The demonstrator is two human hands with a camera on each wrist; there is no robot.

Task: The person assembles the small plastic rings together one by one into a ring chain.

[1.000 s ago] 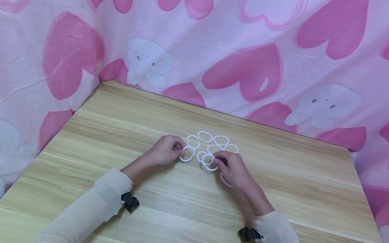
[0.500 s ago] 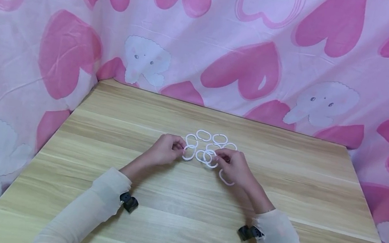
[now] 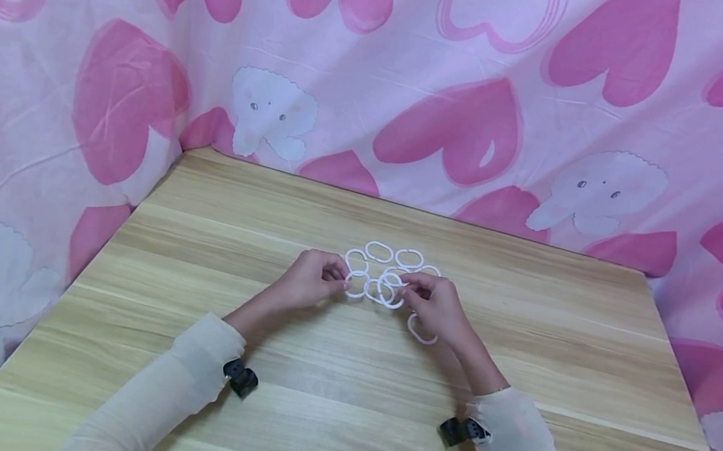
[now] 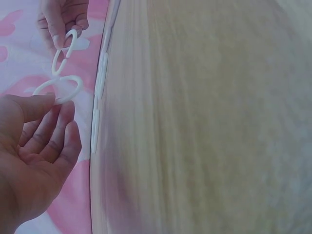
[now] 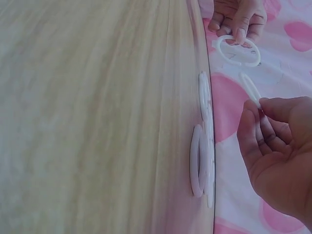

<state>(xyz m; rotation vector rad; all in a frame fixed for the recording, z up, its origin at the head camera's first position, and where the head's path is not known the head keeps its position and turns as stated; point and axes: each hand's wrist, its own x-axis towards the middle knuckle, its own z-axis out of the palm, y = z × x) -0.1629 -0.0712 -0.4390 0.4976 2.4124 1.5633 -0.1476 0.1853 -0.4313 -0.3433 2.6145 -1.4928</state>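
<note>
My left hand (image 3: 312, 278) pinches a white oval link ring (image 4: 71, 77) between thumb and fingertips. Opposite it, my right hand (image 3: 438, 309) pinches a second white link ring (image 5: 250, 89). Both rings are held up above the tabletop, their near ends close together, and each shows a small gap in its loop. Behind and below the hands, several more white link rings (image 3: 380, 243) lie in a loose cluster, partly overlapped by the held ones in the head view. A pinkish-white link ring (image 5: 195, 163) lies on the table under the right hand.
The wooden table (image 3: 306, 418) ends at a pink curtain (image 3: 350, 108) with hearts and cartoon animals, along its back and sides. A black wrist camera (image 3: 240, 378) sits at the left cuff, another black camera (image 3: 463, 432) at the right cuff.
My left hand has brought its ring slightly to the right, nearer the ring in my right hand. The right hand has stayed almost in place. The rings on the table look unmoved.
</note>
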